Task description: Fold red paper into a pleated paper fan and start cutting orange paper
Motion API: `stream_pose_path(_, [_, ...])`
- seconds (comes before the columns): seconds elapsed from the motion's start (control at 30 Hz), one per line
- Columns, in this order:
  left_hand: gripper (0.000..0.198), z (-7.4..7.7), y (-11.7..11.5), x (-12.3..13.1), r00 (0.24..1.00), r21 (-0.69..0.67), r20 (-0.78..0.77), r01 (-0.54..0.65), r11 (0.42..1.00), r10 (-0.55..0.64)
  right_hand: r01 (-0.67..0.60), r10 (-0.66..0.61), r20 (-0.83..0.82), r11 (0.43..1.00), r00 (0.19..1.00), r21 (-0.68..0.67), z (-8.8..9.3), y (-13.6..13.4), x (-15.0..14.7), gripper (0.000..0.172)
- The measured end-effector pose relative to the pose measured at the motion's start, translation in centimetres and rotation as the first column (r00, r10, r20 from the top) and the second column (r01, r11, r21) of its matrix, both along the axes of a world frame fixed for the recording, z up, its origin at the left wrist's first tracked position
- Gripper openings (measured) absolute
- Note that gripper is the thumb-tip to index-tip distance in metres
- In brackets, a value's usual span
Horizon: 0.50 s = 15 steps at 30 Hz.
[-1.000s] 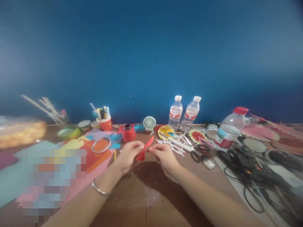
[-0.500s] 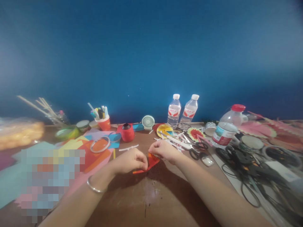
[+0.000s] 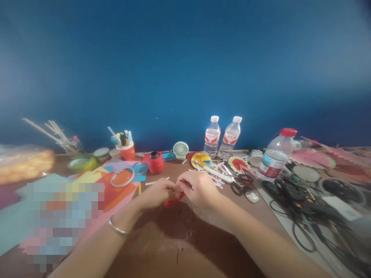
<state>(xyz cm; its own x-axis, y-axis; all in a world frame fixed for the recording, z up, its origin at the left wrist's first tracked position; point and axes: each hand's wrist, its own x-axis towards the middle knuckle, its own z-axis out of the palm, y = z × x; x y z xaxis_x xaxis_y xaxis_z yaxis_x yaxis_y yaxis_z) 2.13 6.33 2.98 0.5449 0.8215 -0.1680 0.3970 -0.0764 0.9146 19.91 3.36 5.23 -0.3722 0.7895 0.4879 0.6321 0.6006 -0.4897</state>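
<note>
Above the middle of the brown table (image 3: 150, 247), my left hand (image 3: 158, 193) grips a small piece of folded red paper (image 3: 171, 203) between thumb and fingers. My right hand (image 3: 198, 189) is closed in against the left fingertips, also on the paper. Most of the paper is hidden behind the fingers, with only its lower part showing beneath them. A silver bangle (image 3: 116, 227) circles my left wrist.
Coloured paper sheets (image 3: 43, 189) spread across the left. Behind are a pen cup (image 3: 127, 151), a red thread spool (image 3: 155, 163), a small fan (image 3: 181, 150) and bottles (image 3: 212, 139). Scissors (image 3: 237, 188), paper scraps and dark cables (image 3: 290, 204) lie to the right.
My right hand has moved left and come up against my left hand. The paper, spread out in fan-like pleats before, is now bunched and mostly covered by the fingers.
</note>
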Motion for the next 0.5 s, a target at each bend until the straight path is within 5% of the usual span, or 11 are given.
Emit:
stream_pose_path(0.17, [0.024,-0.4,1.2,-0.6,0.937,0.017,0.220,-0.282,0.959,0.272,0.021,-0.020,-0.124,1.000,0.992,0.013,-0.9,-0.2,-0.2,0.019])
stream_pose_path(0.27, [0.028,-0.5,1.5,-0.7,0.873,-0.009,0.354,-0.356,0.934,0.336,-0.035,-0.021,-0.266,0.979,0.964,-0.202,-2.0,0.5,-0.4,0.017])
stream_pose_path(0.37, [0.030,-0.3,1.4,-0.8,0.851,-0.017,0.427,-0.330,0.944,0.306,-0.153,-0.130,-0.476,0.846,0.870,-0.510,-3.3,1.7,-0.4,0.013])
stream_pose_path(0.5, [0.035,0.5,0.8,-1.3,0.901,-0.005,0.409,-0.158,0.987,0.147,-0.258,-0.120,-0.505,0.746,0.855,-0.614,-4.6,3.0,0.0,0.017])
